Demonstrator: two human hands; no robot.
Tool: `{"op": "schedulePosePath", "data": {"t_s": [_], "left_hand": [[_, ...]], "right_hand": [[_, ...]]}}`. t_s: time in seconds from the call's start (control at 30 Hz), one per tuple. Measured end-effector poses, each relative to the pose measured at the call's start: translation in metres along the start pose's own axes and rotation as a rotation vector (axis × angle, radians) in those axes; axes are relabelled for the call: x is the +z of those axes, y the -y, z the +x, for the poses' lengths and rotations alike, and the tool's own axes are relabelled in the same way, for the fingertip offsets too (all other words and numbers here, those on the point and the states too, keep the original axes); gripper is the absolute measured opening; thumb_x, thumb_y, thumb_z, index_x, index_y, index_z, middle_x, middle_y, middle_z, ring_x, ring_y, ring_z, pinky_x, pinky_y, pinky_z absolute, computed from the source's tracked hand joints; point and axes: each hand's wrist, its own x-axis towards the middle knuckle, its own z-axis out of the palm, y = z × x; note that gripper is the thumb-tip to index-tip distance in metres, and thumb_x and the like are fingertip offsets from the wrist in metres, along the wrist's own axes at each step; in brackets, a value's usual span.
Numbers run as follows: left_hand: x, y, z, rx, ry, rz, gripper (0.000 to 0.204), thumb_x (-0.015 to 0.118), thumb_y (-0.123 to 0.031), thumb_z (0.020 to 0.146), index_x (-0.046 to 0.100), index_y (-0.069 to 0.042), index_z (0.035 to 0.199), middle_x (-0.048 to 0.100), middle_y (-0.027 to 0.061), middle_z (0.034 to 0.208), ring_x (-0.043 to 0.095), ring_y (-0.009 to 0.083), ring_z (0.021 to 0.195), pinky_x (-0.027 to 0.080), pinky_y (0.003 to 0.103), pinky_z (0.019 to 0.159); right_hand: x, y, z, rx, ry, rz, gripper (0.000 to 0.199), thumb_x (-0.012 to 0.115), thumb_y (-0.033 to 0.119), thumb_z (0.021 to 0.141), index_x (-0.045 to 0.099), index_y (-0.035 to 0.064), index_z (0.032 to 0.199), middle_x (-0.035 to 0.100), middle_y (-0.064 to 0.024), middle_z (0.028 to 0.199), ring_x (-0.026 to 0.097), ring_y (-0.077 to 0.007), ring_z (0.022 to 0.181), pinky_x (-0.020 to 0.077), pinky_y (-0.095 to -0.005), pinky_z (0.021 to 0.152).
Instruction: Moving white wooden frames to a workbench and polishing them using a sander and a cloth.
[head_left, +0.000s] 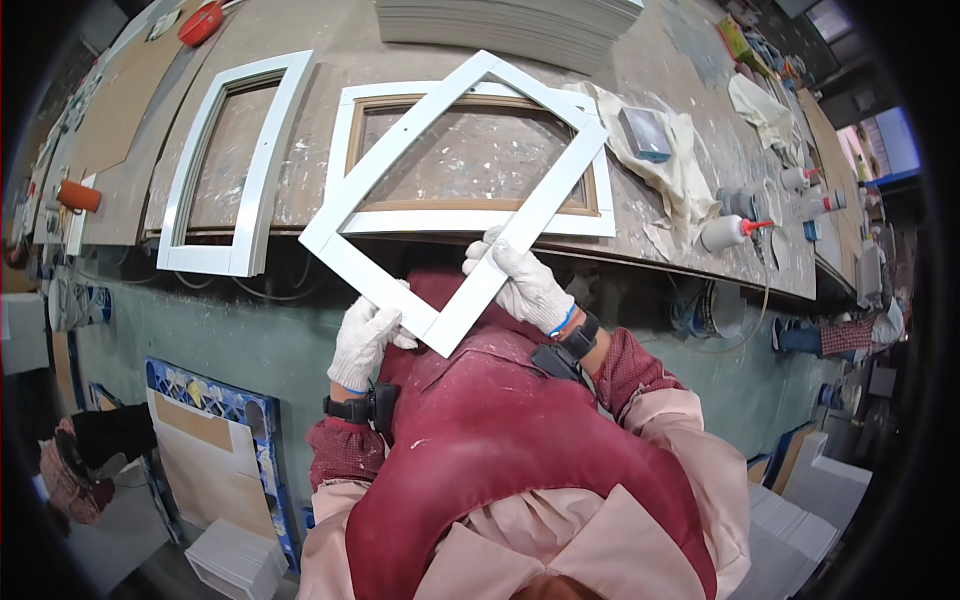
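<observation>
Both my hands, in white knit gloves, grip a white rectangular frame point(378, 160) that is tilted askew in front of me. My left hand point(366, 340) is closed on its near-left edge, close to the lowest corner. On the right-hand rail, my right hand point(520, 283) has its fingers wrapped round the edge. Beneath the far part of the held frame, a second white frame point(440, 222) with a brown inner edge lies on the worktable point(420, 180). Farther left rests a stack of narrower white frames point(215, 165).
At the back stands a stack of grey-white panels point(500, 30). On the right are a grey block point(645, 135) on a cloth point(670, 180) and a white bottle with a red nozzle point(730, 232). A blue pallet point(265, 420) with boards stands behind my left side. Other people are at both sides.
</observation>
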Motion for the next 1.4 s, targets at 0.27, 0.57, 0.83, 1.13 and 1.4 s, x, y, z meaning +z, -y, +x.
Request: {"op": "schedulePosePath", "data": {"t_s": [0.27, 0.57, 0.83, 1.13, 1.4], "left_hand": [[-0.001, 0.005, 0.005, 0.012, -0.061, -0.135, 0.054, 0.067, -0.023, 0.089, 0.048, 0.008, 0.128, 0.064, 0.0150, 0.102, 0.068, 0.0212, 0.079, 0.058, 0.031, 0.059], [0.009, 0.017, 0.008, -0.020, 0.029, -0.194, 0.056, 0.073, -0.030, 0.085, 0.053, 0.002, 0.126, 0.068, 0.0140, 0.099, 0.068, 0.0205, 0.083, 0.056, 0.029, 0.062], [0.017, 0.023, 0.009, -0.075, 0.006, -0.152, 0.044, 0.069, -0.022, 0.088, 0.059, 0.005, 0.121, 0.069, 0.0145, 0.102, 0.068, 0.0222, 0.092, 0.054, 0.033, 0.083], [0.015, 0.006, 0.007, 0.039, 0.067, -0.131, 0.044, 0.071, -0.030, 0.085, 0.064, 0.004, 0.112, 0.069, 0.0135, 0.099, 0.067, 0.0217, 0.092, 0.053, 0.032, 0.083], [-0.017, -0.022, -0.017, 0.178, -0.008, -0.214, 0.047, 0.077, -0.026, 0.080, 0.063, 0.006, 0.111, 0.069, 0.0142, 0.102, 0.068, 0.0222, 0.092, 0.055, 0.034, 0.084]], "right_hand": [[-0.019, 0.015, -0.011, 0.255, -0.025, -0.378, 0.043, 0.061, 0.036, 0.094, 0.055, 0.0017, 0.119, 0.064, -0.0121, 0.107, 0.066, -0.0220, 0.096, 0.0582, -0.0361, 0.077], [-0.032, 0.023, -0.021, 0.292, -0.002, -0.379, 0.040, 0.062, 0.025, 0.094, 0.050, 0.0013, 0.125, 0.061, -0.0105, 0.110, 0.062, -0.0176, 0.094, 0.0573, -0.0296, 0.074], [-0.044, 0.024, -0.022, 0.299, 0.019, -0.367, 0.042, 0.060, 0.025, 0.095, 0.048, -0.0002, 0.127, 0.060, -0.0111, 0.111, 0.062, -0.0180, 0.095, 0.0569, -0.0295, 0.076], [-0.041, 0.021, -0.025, 0.252, -0.039, -0.479, 0.048, 0.065, 0.031, 0.092, 0.049, -0.0023, 0.123, 0.063, -0.0127, 0.104, 0.063, -0.0198, 0.091, 0.0564, -0.0340, 0.076], [-0.040, 0.018, -0.029, 0.281, -0.046, -0.524, 0.043, 0.065, 0.031, 0.092, 0.051, 0.0046, 0.123, 0.062, -0.0111, 0.109, 0.062, -0.0204, 0.094, 0.0543, -0.0357, 0.081]]}}
